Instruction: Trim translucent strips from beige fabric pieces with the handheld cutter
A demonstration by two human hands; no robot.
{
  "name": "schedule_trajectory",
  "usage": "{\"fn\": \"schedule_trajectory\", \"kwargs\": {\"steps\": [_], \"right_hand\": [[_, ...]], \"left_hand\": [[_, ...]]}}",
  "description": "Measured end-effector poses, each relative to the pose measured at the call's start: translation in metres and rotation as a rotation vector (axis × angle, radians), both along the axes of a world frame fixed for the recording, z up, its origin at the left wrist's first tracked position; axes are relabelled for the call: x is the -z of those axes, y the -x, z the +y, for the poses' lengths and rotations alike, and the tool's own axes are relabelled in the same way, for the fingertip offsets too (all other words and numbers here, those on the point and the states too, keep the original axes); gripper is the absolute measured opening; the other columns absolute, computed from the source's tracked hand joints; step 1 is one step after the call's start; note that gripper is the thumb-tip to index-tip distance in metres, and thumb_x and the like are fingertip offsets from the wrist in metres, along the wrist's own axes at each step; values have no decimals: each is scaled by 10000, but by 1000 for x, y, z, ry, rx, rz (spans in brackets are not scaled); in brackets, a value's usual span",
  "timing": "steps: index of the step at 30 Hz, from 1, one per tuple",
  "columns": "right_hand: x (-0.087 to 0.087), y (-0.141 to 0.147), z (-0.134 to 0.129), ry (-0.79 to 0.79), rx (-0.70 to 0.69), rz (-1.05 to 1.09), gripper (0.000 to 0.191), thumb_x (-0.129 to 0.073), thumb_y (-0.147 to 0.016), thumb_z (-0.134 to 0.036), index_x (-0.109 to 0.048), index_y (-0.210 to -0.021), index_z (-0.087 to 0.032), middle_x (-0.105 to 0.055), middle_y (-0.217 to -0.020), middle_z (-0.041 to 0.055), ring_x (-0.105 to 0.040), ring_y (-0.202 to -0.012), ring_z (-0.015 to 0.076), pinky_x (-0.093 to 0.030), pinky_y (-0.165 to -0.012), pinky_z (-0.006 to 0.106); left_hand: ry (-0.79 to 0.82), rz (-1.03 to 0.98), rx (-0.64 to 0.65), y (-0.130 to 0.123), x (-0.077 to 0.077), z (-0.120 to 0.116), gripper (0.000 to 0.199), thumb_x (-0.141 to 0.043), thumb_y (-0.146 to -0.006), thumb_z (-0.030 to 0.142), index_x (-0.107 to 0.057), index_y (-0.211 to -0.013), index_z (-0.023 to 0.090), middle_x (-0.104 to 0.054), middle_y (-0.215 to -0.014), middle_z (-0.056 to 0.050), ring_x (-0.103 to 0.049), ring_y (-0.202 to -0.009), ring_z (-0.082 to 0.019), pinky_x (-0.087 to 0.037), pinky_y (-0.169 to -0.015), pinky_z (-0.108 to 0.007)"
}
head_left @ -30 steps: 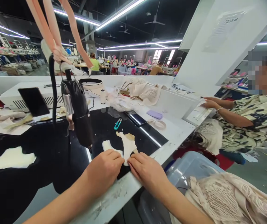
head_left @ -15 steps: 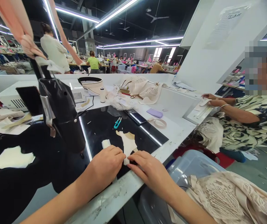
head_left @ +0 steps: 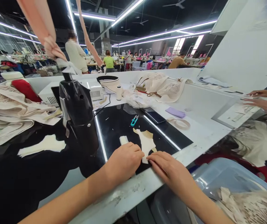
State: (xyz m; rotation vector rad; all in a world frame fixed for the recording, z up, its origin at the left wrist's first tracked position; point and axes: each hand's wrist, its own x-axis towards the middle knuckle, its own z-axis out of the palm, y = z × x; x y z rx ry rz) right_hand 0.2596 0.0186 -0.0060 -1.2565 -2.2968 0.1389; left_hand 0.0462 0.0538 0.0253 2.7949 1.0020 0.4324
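On the black glossy work surface (head_left: 114, 124), a cream fabric piece (head_left: 147, 143) with a cut-out outline lies between my hands. Its narrow lower end is pinched by the curled fingers of my left hand (head_left: 126, 158). From the other side, my right hand (head_left: 168, 166) holds the same end with thumb and fingertips close together. A short white strip (head_left: 124, 140) sticks out beyond my left knuckles, its near part hidden. Teal thread snips (head_left: 134, 120) rest past the fabric. Another cream piece (head_left: 43, 145), apparently a stack, lies to the left.
A black machine head (head_left: 77, 118) stands left of my hands. Behind are a phone (head_left: 155, 116), a thread spool (head_left: 119, 93) and a purple cloth (head_left: 175, 112). A clear plastic bin (head_left: 224, 174) with lace garments sits below the right edge. A co-worker's hands (head_left: 261, 101) are at far right.
My view has turned left, so the scene sits farther right in the picture. Both hands stay at the fabric's narrow end with little visible movement. The co-worker's hands have moved apart.
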Motion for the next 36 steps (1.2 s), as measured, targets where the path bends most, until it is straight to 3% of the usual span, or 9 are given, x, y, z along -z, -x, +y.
{"fn": "schedule_trajectory", "kwargs": {"steps": [6, 12, 19, 26, 36], "right_hand": [[-5, -2, 0, 202, 71, 125, 193, -510, -1021, -260, -693, -960, -259, -718, -937, 18, -686, -908, 210, -541, -808, 339], [-10, -3, 5, 340, 135, 273, 216, -550, -973, -324, -728, -868, -261, -710, -806, 0, -650, -725, 181, -503, -658, 286], [-15, -1, 6, 433, 157, 403, 276, -537, -951, -386, -768, -867, -262, -737, -800, -2, -642, -723, 183, -465, -652, 277], [-17, 2, 2, 496, 176, 480, 328, -532, -923, -439, -788, -861, -244, -750, -806, 20, -650, -749, 208, -448, -646, 294], [-23, 3, 9, 550, 247, 706, 277, -643, -828, -461, -743, -767, -211, -688, -705, 6, -564, -621, 158, -422, -574, 267]], "left_hand": [[19, -32, -4, 0, 1, 0, 247, -471, -1010, 97, -697, -928, 157, -677, -929, -65, -624, -935, -223, -518, -860, -368], [43, -128, -73, 2, 5, 1, 193, -518, -1009, 146, -686, -925, 191, -661, -912, -28, -607, -894, -190, -492, -816, -323], [94, -194, -127, -3, 2, -2, 84, -628, -981, 241, -671, -915, 212, -662, -901, 23, -618, -867, -161, -467, -772, -286], [100, -197, -138, -11, -4, -4, 175, -594, -1002, 225, -676, -849, 202, -665, -850, 18, -639, -823, -148, -463, -711, -267], [23, -137, -56, -7, 6, 1, 178, -566, -1012, 202, -696, -890, 201, -690, -945, -7, -645, -886, -170, -501, -790, -298]]}}
